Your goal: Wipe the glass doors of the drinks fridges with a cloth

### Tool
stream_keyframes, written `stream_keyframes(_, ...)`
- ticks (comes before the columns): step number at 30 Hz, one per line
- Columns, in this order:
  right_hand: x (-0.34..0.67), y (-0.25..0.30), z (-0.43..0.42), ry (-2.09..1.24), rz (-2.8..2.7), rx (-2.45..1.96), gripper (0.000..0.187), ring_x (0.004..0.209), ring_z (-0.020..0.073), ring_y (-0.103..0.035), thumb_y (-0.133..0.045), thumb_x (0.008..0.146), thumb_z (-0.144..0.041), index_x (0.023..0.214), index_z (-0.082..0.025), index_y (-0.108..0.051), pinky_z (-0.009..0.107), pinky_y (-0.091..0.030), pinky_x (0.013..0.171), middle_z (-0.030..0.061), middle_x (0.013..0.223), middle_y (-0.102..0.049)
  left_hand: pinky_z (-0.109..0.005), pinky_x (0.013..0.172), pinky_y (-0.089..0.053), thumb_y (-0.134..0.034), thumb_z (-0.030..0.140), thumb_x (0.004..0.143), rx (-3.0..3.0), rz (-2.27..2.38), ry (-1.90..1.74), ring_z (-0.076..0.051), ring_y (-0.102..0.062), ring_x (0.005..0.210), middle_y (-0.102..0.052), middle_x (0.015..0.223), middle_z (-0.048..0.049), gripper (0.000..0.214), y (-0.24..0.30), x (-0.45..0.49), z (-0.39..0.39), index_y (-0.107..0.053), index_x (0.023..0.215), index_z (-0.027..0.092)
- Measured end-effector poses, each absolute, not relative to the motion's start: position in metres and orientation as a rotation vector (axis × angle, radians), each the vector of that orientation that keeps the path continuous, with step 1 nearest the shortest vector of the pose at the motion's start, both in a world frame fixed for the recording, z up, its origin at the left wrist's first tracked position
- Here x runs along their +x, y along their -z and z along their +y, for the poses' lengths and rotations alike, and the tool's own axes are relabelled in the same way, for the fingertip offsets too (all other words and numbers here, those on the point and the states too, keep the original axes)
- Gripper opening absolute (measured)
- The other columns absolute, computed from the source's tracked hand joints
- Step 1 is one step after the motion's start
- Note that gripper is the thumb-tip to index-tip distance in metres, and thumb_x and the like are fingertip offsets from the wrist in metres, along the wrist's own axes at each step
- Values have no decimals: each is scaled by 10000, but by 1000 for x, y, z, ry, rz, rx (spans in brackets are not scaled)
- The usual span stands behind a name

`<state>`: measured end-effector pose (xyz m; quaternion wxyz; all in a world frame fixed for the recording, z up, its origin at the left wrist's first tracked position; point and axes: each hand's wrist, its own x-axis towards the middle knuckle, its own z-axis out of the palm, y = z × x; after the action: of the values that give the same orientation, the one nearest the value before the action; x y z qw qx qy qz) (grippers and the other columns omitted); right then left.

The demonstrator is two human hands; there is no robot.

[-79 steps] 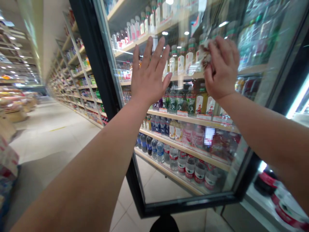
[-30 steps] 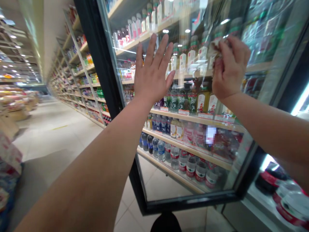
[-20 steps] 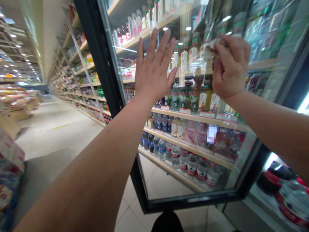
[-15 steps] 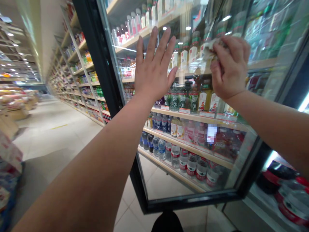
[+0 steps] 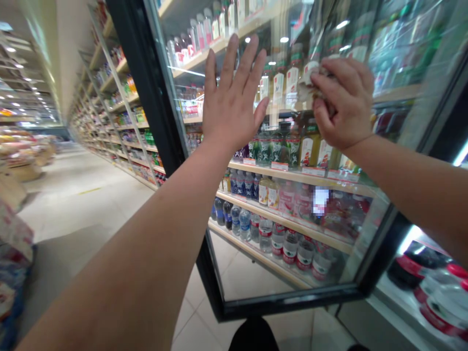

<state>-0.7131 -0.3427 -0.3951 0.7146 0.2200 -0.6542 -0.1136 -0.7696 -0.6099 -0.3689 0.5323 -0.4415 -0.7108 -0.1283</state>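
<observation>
A glass door [image 5: 256,287] in a black frame stands swung out in front of me. My left hand [image 5: 232,100] lies flat against its pane with the fingers spread. To the right, my right hand [image 5: 345,100] is closed around a crumpled, pale cloth [image 5: 308,84] and presses it to the same glass. Part of the cloth is hidden under the fingers. Rows of drink bottles [image 5: 290,246] on shelves show in the pane, some of them blurred by glare.
Large bottles with red caps [image 5: 444,302] stand on a low shelf at the lower right. Long stocked shelves [image 5: 124,97] line the aisle on the left. Pale floor tiles [image 5: 84,195] run beside them. Stacked goods [image 5: 14,263] stand at the left edge.
My right hand has slid slightly left and down on the glass with the cloth. My left hand stays on nearly the same spot of the pane.
</observation>
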Motion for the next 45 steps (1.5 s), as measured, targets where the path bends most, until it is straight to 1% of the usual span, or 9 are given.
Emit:
stream_keyframes(6, -712, 395, -343, 190, -1434, 298, 462, 1366, 304, -462, -395, 1031, -407, 1442, -257, -541, 567, -399, 1162, 63, 1479, -504, -386, 1168, 380, -350, 725, 913, -1051, -1713, 282, -77, 457, 1401, -105, 1634, 258, 879, 366, -776, -608, -51, 1644, 339)
stream_keyframes(14, -707, 401, -354, 163, -1539, 241, 461, 1420, 305, -413, -346, 1036, -469, 1458, -359, -498, 600, -350, 1193, -4, 1520, -469, -473, 1237, 282, -405, 592, 947, -1040, -1679, 320, -193, 255, 1531, -65, 1668, 175, 819, 370, -767, -609, -104, 1652, 303)
stream_keyframes(20, -715, 404, -358, 218, -1527, 291, 464, 1477, 291, -354, -322, 1050, -431, 1485, -352, -464, 606, -315, 1227, -12, 1559, -428, -448, 1272, 215, -307, 573, 989, -952, -1717, 273, -173, 218, 1541, -51, 1649, 233, 703, 370, -771, -610, -150, 1639, 359)
stream_keyframes(24, -721, 405, -358, 273, -1567, 340, 456, 1474, 301, -361, -338, 1048, -419, 1475, -353, -485, 625, -338, 1206, -7, 1562, -433, -476, 1278, 162, -327, 485, 997, -876, -1696, 171, -208, 93, 1571, -5, 1681, 132, 708, 369, -788, -608, -153, 1650, 274)
stream_keyframes(30, -732, 404, -356, 317, -1419, 370, 451, 1399, 327, -452, -426, 1029, -388, 1444, -253, -540, 604, -406, 1160, 38, 1503, -506, -483, 1281, 180, -356, 566, 964, -1003, -1599, 252, -139, 223, 1527, -142, 1651, 190, 753, 371, -808, -607, -89, 1643, 379)
stream_keyframes(35, -734, 405, -359, 466, -1673, 469, 432, 1455, 270, -410, -423, 1034, -425, 1462, -429, -472, 557, -377, 1207, -85, 1519, -480, -474, 1274, 213, -349, 514, 951, -1057, -1587, 315, -155, 217, 1527, -120, 1638, 220, 740, 371, -820, -604, -109, 1640, 387)
stream_keyframes(37, -737, 404, -354, 476, -1610, 437, 453, 1437, 288, -431, -449, 1022, -400, 1475, -408, -469, 600, -358, 1197, -63, 1520, -482, -470, 1273, 216, -345, 507, 953, -1078, -1584, 329, -160, 206, 1531, -120, 1634, 229, 732, 370, -826, -603, -111, 1638, 396)
stream_keyframes(41, -749, 401, -338, 209, -1396, 172, 505, 1416, 341, -425, -457, 1008, -336, 1508, -275, -483, 639, -338, 1176, 67, 1537, -450, -458, 1275, 202, -335, 520, 971, -1059, -1612, 331, -167, 189, 1538, -121, 1637, 227, 714, 368, -834, -602, -105, 1637, 406)
stream_keyframes(45, -753, 388, -338, 147, -1417, 256, 471, 1435, 347, -387, -422, 1024, -369, 1478, -299, -523, 657, -295, 1188, 47, 1537, -436, -485, 1277, 182, -357, 525, 982, -1056, -1615, 319, -213, 140, 1557, -119, 1659, 180, 711, 368, -837, -602, -140, 1643, 378)
